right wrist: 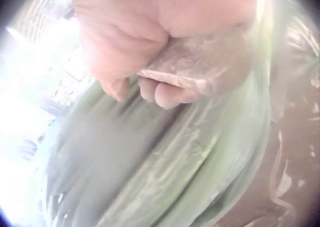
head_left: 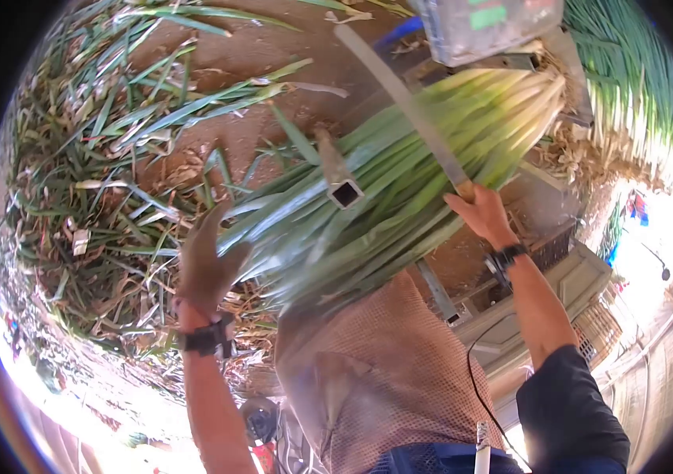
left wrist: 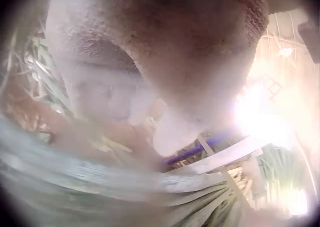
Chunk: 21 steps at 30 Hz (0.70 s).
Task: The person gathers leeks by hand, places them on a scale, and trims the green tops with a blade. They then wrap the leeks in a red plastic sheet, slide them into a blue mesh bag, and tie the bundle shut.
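A long bundle of green onions lies across the middle of the head view, pale root ends at upper right, leaves toward lower left. The right hand grips the handle of a long flat blade that extends over the bundle. In the right wrist view the fingers of the right hand curl round the handle above the leaves. At the leaf ends, the gloved left hand has its fingers extended and thumb apart, holding nothing visible. The glove fills the top of the left wrist view.
Cut leaves are heaped at the left. A square metal tube points up beside the bundle. A grey box stands at the top, with more green onions at the upper right. Mesh cloth covers the person's lap.
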Each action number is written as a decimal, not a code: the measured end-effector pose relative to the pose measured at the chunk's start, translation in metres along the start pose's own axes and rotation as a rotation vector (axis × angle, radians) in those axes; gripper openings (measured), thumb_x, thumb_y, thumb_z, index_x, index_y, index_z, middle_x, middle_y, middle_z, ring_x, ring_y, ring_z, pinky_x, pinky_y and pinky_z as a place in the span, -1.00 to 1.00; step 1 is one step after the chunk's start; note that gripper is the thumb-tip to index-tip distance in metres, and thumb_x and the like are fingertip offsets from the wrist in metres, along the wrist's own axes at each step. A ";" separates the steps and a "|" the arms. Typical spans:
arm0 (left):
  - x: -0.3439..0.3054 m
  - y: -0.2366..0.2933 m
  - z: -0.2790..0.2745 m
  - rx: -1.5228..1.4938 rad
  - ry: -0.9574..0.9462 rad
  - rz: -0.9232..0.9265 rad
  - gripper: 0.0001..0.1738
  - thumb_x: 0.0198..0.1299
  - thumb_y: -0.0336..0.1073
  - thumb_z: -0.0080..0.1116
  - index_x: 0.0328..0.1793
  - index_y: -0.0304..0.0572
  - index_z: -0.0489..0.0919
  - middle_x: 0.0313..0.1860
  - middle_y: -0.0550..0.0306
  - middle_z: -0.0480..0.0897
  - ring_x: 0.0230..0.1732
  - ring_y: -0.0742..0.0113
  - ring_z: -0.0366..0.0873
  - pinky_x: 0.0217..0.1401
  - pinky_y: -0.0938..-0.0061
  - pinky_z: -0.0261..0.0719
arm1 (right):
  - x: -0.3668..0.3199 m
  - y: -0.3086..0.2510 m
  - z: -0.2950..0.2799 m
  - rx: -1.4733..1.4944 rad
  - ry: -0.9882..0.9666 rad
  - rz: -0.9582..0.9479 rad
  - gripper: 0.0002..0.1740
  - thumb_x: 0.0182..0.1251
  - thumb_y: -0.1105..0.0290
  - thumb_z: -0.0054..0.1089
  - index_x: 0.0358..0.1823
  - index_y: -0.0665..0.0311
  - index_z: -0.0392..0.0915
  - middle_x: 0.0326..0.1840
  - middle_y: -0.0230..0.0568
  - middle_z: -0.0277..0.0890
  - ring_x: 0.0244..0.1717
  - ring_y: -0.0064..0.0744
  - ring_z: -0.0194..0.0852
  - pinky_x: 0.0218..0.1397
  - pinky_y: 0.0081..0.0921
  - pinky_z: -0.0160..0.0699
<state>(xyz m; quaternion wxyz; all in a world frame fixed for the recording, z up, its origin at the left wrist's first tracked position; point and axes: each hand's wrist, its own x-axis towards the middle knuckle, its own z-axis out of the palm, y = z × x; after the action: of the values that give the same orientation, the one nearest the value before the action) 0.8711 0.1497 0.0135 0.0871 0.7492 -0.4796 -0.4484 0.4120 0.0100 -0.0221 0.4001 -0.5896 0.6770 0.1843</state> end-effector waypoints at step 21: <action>0.183 -0.059 0.156 0.034 -0.463 0.073 -0.49 0.42 -0.05 -0.09 0.25 -0.23 0.64 0.18 -0.25 0.68 0.23 -0.23 0.61 0.34 0.09 0.49 | -0.294 -0.125 -0.042 -0.328 0.019 -0.258 -0.51 0.22 0.53 0.16 0.19 0.60 0.46 -0.27 0.13 0.56 -0.32 0.10 0.55 -0.21 -0.15 0.56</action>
<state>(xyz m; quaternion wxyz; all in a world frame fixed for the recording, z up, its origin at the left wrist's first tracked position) 0.8168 0.0814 -0.2184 -0.0216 0.6097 -0.5212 -0.5967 0.5121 0.1414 0.2551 0.3124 -0.7304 0.5606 0.2338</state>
